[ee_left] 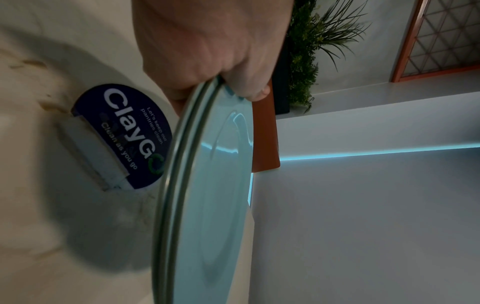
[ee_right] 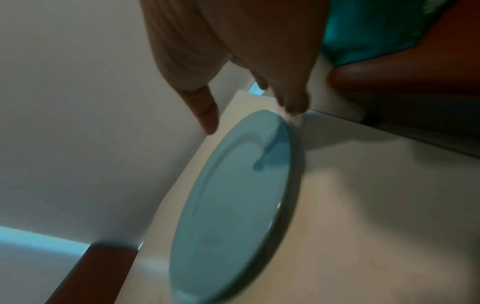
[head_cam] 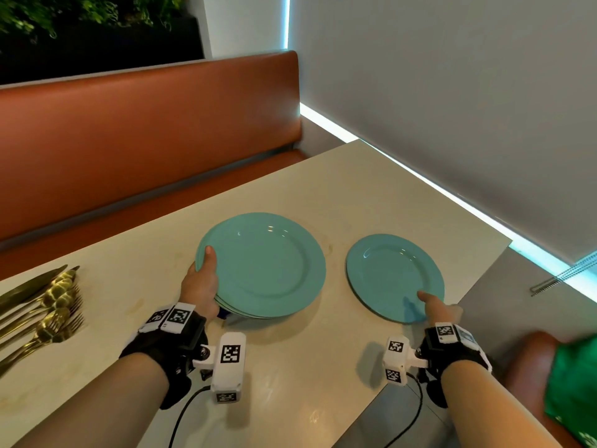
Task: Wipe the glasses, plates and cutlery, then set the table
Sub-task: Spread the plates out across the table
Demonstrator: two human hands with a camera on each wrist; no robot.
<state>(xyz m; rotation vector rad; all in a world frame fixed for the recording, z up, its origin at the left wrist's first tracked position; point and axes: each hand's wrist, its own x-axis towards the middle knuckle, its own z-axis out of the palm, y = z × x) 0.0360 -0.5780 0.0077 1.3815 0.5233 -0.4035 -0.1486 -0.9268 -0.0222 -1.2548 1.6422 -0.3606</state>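
Observation:
A stack of large teal plates (head_cam: 265, 266) (ee_left: 210, 185) sits mid-table. My left hand (head_cam: 203, 279) (ee_left: 215, 61) grips its left rim, thumb on top and fingers underneath. That side is raised a little off the table (head_cam: 290, 383). To the right, near the table's right edge, lies a smaller teal plate (head_cam: 394, 276) (ee_right: 233, 205). My right hand (head_cam: 436, 307) (ee_right: 259, 102) hovers at its near rim with the thumb stretched out and straight fingertips touching the edge; it grips nothing. Gold cutlery (head_cam: 42, 305) lies at the far left.
An orange bench (head_cam: 145, 124) runs along the far side. A blue round sticker (ee_left: 122, 135) is on the table under the raised stack. A green cloth (head_cam: 575, 383) lies on the orange seat at right. The wall with the blind (head_cam: 452, 108) borders the table's right.

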